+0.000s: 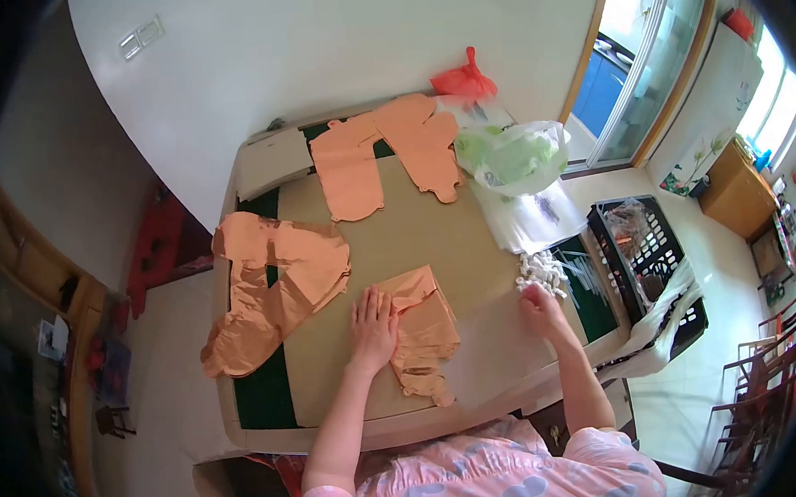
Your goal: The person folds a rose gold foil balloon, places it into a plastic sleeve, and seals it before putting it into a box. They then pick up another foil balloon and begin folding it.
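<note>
My left hand [374, 329] lies flat, fingers extended, on the left edge of a folded copper-orange foil balloon [427, 328] at the near middle of the table. Closed fingers on my right hand [539, 306] are beside a small heap of white cord-like pieces [543, 272]; whatever they hold, if anything, is too small to make out. To the left is a wrinkled, flat foil balloon [282, 277] of the same colour. More flat orange balloons [349, 170] lie spread out at the far side, partly overlapping.
Brown cardboard [424, 229] covers much of the green-topped table. A pale green plastic bag [512, 157] lies on clear bags [536, 219] at the right. Thin pale sticks [582, 272] lie near a black crate [641, 245]. A red bag [466, 78] stands at the back.
</note>
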Tool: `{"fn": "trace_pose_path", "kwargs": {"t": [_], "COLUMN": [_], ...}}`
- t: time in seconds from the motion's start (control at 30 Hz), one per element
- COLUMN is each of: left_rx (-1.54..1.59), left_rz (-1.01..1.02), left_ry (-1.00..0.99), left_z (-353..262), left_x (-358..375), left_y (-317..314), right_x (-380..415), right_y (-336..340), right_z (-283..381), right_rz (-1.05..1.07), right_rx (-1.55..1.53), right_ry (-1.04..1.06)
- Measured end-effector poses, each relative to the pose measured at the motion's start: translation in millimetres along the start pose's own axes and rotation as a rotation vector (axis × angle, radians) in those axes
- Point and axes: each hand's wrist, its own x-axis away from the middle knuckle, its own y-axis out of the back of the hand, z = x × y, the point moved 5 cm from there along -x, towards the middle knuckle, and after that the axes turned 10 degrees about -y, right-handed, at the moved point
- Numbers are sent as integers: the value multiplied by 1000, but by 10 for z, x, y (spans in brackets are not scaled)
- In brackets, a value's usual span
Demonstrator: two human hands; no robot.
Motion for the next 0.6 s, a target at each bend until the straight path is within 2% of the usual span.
{"fn": "trace_pose_path", "kwargs": {"t": [0.1,0.13,0.23,0.27,0.37,0.43,0.5,0.53,0.6], "left_rx": [-11,-2,14,11,-1,-4,-1,-13,-8], "left_rz": [-1,-2,1,6,29,54,85,138,117], "left_ry": [-9,-7,1,7,22,30,39,57,57], "left_z": [-9,-13,-38,-55,-58,-43,-24,-8,20], "left_x": [1,-2,-6,-9,-7,-11,-12,-29,-19], "left_y": [18,29,84,113,108,83,69,53,7], "right_x": [278,267,361,339,417,339,368,432,656], "right_y": [243,256,312,250,-169,-612,-796,-828,-1001], "right_z": [270,231,473,483,706,590,673,777,1002], "right_rz": [194,224,181,172,213,173,22,-195,-100], "right_rx": [-214,-348,-511,-503,-379,-348,-135,76,259], "right_ry": [-198,-142,-222,-192,-277,-115,-92,117,431]}}
